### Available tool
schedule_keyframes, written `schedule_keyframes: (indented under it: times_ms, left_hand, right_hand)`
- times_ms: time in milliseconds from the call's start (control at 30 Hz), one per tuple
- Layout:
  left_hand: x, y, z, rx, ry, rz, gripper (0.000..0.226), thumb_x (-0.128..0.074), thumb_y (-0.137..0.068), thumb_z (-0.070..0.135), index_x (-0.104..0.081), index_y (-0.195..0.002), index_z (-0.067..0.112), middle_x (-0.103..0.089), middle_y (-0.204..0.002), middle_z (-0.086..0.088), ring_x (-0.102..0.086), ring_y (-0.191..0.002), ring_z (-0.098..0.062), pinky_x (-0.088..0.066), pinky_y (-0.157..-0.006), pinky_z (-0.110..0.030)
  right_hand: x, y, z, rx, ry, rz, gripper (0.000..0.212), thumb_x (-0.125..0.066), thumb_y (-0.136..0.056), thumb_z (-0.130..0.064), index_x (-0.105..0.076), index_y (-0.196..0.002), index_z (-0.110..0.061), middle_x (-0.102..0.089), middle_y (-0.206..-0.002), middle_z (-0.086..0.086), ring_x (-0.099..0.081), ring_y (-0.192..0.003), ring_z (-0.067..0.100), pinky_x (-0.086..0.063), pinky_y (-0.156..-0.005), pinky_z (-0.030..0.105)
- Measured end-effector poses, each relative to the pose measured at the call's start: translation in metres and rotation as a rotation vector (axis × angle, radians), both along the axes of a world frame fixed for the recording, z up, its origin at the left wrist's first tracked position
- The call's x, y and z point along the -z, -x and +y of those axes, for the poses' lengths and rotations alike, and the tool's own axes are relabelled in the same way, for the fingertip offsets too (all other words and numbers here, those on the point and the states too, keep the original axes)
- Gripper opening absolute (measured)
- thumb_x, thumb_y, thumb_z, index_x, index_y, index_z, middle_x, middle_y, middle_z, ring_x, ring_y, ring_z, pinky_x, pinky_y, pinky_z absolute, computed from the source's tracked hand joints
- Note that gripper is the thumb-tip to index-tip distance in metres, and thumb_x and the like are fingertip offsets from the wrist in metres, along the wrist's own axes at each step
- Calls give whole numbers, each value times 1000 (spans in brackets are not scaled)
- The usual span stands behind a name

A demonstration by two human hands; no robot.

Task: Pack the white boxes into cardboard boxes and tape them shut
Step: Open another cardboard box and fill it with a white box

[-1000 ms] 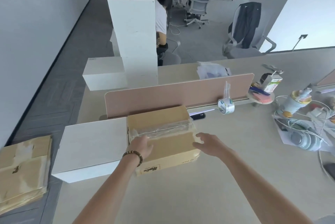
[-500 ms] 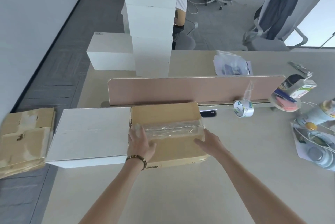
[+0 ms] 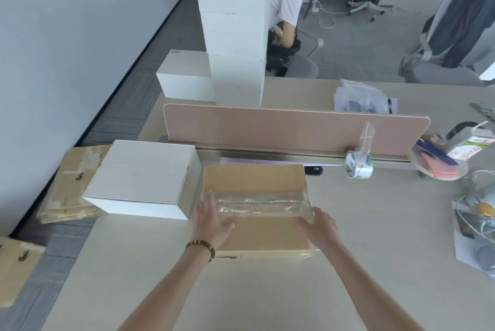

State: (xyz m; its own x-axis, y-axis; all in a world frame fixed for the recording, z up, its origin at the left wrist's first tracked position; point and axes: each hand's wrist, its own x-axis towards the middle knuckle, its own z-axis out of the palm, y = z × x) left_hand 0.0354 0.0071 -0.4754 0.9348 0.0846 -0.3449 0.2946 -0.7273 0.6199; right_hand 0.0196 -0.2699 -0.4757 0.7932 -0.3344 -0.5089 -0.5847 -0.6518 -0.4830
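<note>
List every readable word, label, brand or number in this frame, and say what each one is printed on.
Nothing reads clearly.
Tape roll: green and white label, text too blurred.
Carton at the right: red and green print, illegible.
Cardboard box: dark print on the near edge, too small.
Flattened cardboard: dark logo, illegible.

White box (image 3: pixel 142 180) crowds left; bare table (image 3: pixel 375 223) lies right.

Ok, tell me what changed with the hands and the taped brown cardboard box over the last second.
The left hand slid further onto the clear tape strip across the brown cardboard box, fingers flat. The right hand closed in from beside the box to its right end. The box, white box and tape roll stayed put.
</note>
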Motion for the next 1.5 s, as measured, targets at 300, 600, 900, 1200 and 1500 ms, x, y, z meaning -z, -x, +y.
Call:
schedule_keyframes:
  times_ms: [300,600,900,1200,1500]
  left_hand:
    - [-10,56,-37,-304,-18,-23,91,-72,-75,35,-22,-151,35,-39,-140,-12,-43,-127,-34,-39,-107,-49]
    - [-50,76,-13,-477,267,-126,50,-68,-89,44,-49,-130,22,-54,-95,1,-57,-97,-23,-43,-74,-32]
    - [-54,101,53,15,380,268,55,-65,-69,63,-68,-104,20,-75,-93,-6,-71,-79,-23,-57,-79,-41]
    - [5,115,21,172,-118,181,95,-49,-87,71,8,-156,39,20,-163,-11,-19,-150,-34,-30,-116,-46]
    - [27,156,12,183,-107,94,101,-59,-80,72,1,-155,42,-8,-156,-13,-15,-147,-29,-32,-114,-41]
  right_hand:
    - [-15,58,-39,-58,-285,-8,51,-63,-89,-39,-49,-137,-31,-65,-109,-11,-59,-109,16,-47,-82,33]
    - [-33,83,-39,156,-457,-275,28,-66,-88,-48,-63,-106,-28,-72,-94,-10,-67,-99,19,-52,-92,45]
    - [-50,119,-33,-49,-591,64,63,-43,-92,-72,-75,-103,-18,-76,-85,9,-70,-80,19,-49,-88,34]
    - [-2,138,24,-298,272,-15,68,-38,-96,-63,-16,-153,-35,-5,-161,14,-23,-146,34,-34,-111,45]
    - [30,181,19,-252,199,-96,73,-27,-97,-66,14,-154,-45,-26,-141,5,-54,-114,28,-48,-92,35]
